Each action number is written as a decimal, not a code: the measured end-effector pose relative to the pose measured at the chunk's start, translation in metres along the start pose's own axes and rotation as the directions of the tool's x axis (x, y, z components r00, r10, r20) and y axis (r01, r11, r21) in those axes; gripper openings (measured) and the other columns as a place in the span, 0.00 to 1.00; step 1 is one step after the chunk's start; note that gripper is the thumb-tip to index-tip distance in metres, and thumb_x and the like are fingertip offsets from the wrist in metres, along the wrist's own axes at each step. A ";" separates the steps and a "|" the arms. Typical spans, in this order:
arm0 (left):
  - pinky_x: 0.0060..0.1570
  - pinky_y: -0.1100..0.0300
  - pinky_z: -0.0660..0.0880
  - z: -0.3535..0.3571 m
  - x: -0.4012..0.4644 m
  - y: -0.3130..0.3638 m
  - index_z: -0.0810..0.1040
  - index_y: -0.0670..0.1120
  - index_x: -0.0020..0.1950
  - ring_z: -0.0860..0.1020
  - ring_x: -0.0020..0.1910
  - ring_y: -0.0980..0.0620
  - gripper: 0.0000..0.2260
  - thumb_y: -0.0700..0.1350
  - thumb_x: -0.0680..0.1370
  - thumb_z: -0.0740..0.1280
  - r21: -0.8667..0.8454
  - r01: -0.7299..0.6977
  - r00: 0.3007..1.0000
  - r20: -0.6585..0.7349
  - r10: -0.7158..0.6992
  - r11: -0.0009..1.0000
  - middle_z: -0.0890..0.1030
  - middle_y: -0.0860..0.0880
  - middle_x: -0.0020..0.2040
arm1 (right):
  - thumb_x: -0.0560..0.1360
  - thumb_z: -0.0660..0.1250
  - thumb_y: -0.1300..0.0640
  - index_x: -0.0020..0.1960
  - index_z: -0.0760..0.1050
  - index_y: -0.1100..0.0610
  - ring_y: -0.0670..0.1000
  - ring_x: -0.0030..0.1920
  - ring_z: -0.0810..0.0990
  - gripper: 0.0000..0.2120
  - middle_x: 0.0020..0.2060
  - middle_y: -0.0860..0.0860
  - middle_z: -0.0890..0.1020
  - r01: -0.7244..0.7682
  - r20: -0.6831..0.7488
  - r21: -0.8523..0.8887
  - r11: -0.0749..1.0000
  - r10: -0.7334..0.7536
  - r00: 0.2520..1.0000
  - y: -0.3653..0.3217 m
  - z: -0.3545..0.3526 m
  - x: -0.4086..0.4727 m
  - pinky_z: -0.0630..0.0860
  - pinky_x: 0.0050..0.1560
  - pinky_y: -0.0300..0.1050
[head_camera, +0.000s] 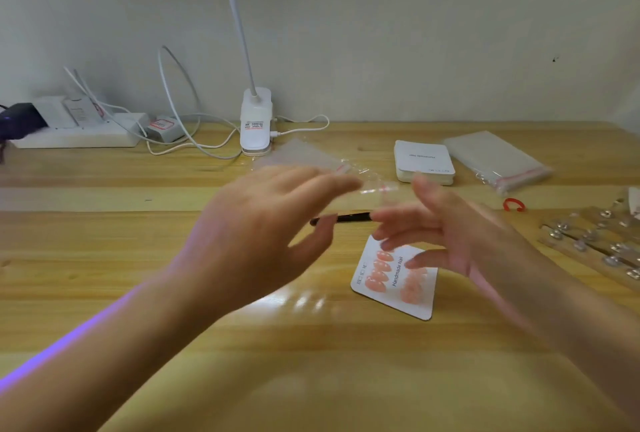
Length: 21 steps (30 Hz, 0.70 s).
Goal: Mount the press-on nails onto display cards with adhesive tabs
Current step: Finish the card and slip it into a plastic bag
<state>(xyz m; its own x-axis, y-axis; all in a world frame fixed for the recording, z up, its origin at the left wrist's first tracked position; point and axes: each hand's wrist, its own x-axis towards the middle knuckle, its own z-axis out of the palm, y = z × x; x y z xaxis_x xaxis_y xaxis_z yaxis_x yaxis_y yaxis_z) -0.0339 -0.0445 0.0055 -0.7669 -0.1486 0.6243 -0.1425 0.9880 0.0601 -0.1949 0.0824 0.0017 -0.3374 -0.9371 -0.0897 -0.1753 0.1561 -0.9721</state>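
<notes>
Pale wood forms the table [104,258], where a white power strip [79,135] and a clip lamp [255,123] are seen at the back. The left hand [256,237] and right hand [460,241] are raised, blurred, fingers spread and loosely extended; a clear bag [346,185] is seen between them, but whether it is held cannot be told. A display card [394,284] bearing peach nails [379,272] lies beneath the right hand. A card stack [423,161] is placed behind it.

Looking like a home craft desk: light wooden plank tabletop [104,258] sitting vs plain wall, w/ white clip-on gooseneck lamp [255,119] at back, white power strip [76,137] left of lamp.
</notes>
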 end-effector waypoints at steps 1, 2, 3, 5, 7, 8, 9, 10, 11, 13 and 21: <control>0.44 0.58 0.73 0.004 0.002 0.001 0.80 0.44 0.56 0.79 0.46 0.50 0.13 0.42 0.73 0.65 -0.005 -0.050 0.998 0.028 0.050 0.999 0.82 0.49 0.50 | 0.58 0.65 0.30 0.43 0.83 0.44 0.44 0.45 0.82 0.23 0.42 0.46 0.85 -0.029 0.025 0.042 0.999 0.028 0.999 -0.003 0.001 0.003 0.74 0.42 0.41; 0.47 0.58 0.73 0.007 0.004 0.001 0.79 0.43 0.57 0.79 0.47 0.48 0.13 0.41 0.74 0.65 -0.005 -0.090 0.995 0.052 0.090 0.996 0.82 0.48 0.53 | 0.59 0.69 0.32 0.44 0.83 0.46 0.44 0.46 0.82 0.22 0.43 0.46 0.85 -0.030 0.029 0.063 0.998 0.028 0.999 -0.004 0.002 0.006 0.74 0.44 0.42; 0.50 0.56 0.74 0.010 0.005 0.001 0.79 0.44 0.59 0.79 0.49 0.47 0.13 0.41 0.74 0.66 -0.015 -0.113 0.991 0.076 0.113 0.994 0.81 0.48 0.55 | 0.60 0.71 0.35 0.45 0.83 0.49 0.44 0.47 0.82 0.21 0.43 0.47 0.85 -0.017 0.020 0.083 0.996 0.016 1.000 -0.005 0.002 0.008 0.75 0.45 0.43; 0.53 0.55 0.74 0.016 0.005 0.002 0.76 0.46 0.62 0.78 0.53 0.47 0.16 0.45 0.75 0.66 -0.068 -0.112 0.986 0.119 0.119 0.991 0.79 0.48 0.58 | 0.60 0.70 0.43 0.45 0.83 0.55 0.44 0.47 0.83 0.20 0.43 0.48 0.85 -0.011 -0.028 0.151 0.988 0.016 0.999 -0.002 0.002 0.010 0.77 0.48 0.45; 0.55 0.59 0.73 0.019 0.003 0.004 0.74 0.50 0.63 0.76 0.58 0.53 0.19 0.52 0.74 0.66 -0.245 0.000 0.989 0.143 0.036 0.969 0.78 0.50 0.60 | 0.60 0.69 0.47 0.43 0.83 0.57 0.46 0.44 0.83 0.17 0.41 0.50 0.85 -0.034 -0.067 0.208 0.978 0.049 0.997 0.002 0.001 0.011 0.80 0.45 0.44; 0.57 0.64 0.71 0.019 0.003 0.005 0.74 0.52 0.62 0.75 0.59 0.58 0.19 0.55 0.72 0.66 -0.373 0.100 0.988 0.147 -0.048 0.922 0.77 0.53 0.60 | 0.61 0.69 0.48 0.41 0.83 0.57 0.46 0.41 0.83 0.15 0.40 0.51 0.85 -0.047 -0.083 0.223 0.974 0.067 0.994 0.003 0.001 0.011 0.81 0.42 0.42; 0.57 0.68 0.69 0.020 0.003 0.006 0.75 0.53 0.61 0.74 0.60 0.62 0.19 0.56 0.72 0.66 -0.473 0.193 0.979 0.150 -0.137 0.860 0.77 0.55 0.60 | 0.63 0.70 0.50 0.39 0.83 0.57 0.46 0.38 0.83 0.12 0.38 0.52 0.85 -0.056 -0.100 0.227 0.972 0.080 0.992 0.006 0.000 0.011 0.80 0.38 0.39; 0.57 0.72 0.67 0.020 0.004 0.006 0.76 0.53 0.60 0.73 0.59 0.64 0.19 0.57 0.72 0.67 -0.530 0.264 0.964 0.151 -0.217 0.806 0.77 0.58 0.59 | 0.65 0.70 0.52 0.38 0.83 0.58 0.46 0.36 0.83 0.09 0.37 0.52 0.85 -0.061 -0.114 0.219 0.974 0.088 0.990 0.008 0.000 0.011 0.78 0.34 0.36; 0.56 0.74 0.66 0.022 0.005 0.005 0.76 0.54 0.59 0.73 0.59 0.66 0.18 0.59 0.72 0.68 -0.546 0.315 0.948 0.149 -0.280 0.776 0.77 0.60 0.57 | 0.67 0.70 0.54 0.38 0.83 0.58 0.46 0.34 0.82 0.07 0.37 0.52 0.85 -0.059 -0.126 0.197 0.979 0.085 0.988 0.010 0.000 0.011 0.76 0.31 0.34; 0.55 0.77 0.65 0.024 0.008 0.004 0.76 0.54 0.58 0.72 0.58 0.68 0.20 0.60 0.70 0.67 -0.549 0.396 0.916 0.176 -0.361 0.736 0.77 0.62 0.56 | 0.69 0.70 0.56 0.37 0.82 0.57 0.44 0.32 0.81 0.06 0.34 0.51 0.84 -0.044 -0.139 0.156 0.987 0.066 0.988 0.013 0.000 0.011 0.73 0.28 0.32; 0.44 0.80 0.66 0.029 0.022 0.013 0.76 0.59 0.54 0.75 0.50 0.70 0.26 0.66 0.59 0.66 -0.564 0.596 0.803 0.418 -0.425 0.572 0.79 0.61 0.47 | 0.59 0.69 0.44 0.33 0.80 0.56 0.45 0.30 0.81 0.14 0.29 0.51 0.82 0.109 -0.082 0.044 0.993 -0.105 0.991 0.011 0.006 0.005 0.73 0.28 0.33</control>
<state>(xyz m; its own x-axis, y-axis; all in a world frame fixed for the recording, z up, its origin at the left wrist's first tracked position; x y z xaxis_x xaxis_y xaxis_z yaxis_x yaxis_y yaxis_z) -0.0712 -0.0358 -0.0027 -0.8166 -0.5572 0.1506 -0.1854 0.5003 0.8458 -0.1934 0.0775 -0.0103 -0.3923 -0.9193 0.0311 -0.1697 0.0391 -0.9847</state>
